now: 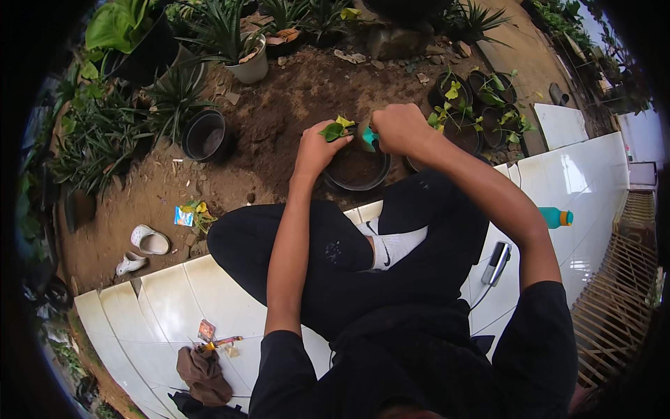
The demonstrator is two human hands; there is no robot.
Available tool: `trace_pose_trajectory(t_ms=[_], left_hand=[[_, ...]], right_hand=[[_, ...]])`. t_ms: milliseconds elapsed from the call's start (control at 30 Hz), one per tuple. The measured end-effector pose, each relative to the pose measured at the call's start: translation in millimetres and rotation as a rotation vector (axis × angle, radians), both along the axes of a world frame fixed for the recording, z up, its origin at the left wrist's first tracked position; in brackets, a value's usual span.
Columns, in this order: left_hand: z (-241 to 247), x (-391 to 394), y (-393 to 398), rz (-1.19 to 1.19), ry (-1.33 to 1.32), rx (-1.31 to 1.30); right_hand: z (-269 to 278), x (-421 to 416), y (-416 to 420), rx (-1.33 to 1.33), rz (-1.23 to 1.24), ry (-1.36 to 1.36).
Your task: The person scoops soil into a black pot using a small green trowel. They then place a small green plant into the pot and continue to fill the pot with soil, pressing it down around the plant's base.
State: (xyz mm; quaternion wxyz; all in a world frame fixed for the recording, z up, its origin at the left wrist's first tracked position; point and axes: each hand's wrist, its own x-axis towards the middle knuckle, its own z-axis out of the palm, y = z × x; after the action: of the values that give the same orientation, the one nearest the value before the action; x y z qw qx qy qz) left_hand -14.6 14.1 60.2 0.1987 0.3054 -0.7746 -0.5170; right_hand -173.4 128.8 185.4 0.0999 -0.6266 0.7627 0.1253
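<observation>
A black plastic pot [358, 183] with brown soil in it stands on the ground just before my crossed legs. At its upper left rim, my left hand [320, 149] holds a small leafy cutting [334, 131] with green and yellow leaves between thumb and fingers. My right hand [398, 128] is closed around the teal handle of a small trowel [369, 137] above the pot's upper right rim. The trowel's blade is partly hidden, and so is the cutting's stem.
Several potted leafy plants [460, 133] stand at the upper right, an empty black pot [205, 137] at the left. White clogs [150, 240] and a small blue packet [183, 216] lie on the soil. A teal bottle [555, 217], a silver device [496, 263] and brown cloth [203, 374] rest on the white tiles.
</observation>
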Motion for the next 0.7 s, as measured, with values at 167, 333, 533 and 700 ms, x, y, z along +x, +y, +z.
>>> trace_pose_trajectory(t_ms=[167, 333, 533, 700], left_hand=[[7, 5, 1, 0.009, -0.015, -0.004], [11, 3, 0, 0.007, -0.039, -0.018], [6, 6, -2, 0.022, -0.023, -0.031], [5, 9, -3, 0.021, -0.045, -0.035]], right_hand=[[-8, -8, 12, -0.071, 0.164, -0.001], [-50, -25, 43, -0.186, 0.325, 0.153], [-62, -28, 73, -0.007, 0.229, -0.038], [-51, -27, 66, -0.085, 0.116, -0.18]])
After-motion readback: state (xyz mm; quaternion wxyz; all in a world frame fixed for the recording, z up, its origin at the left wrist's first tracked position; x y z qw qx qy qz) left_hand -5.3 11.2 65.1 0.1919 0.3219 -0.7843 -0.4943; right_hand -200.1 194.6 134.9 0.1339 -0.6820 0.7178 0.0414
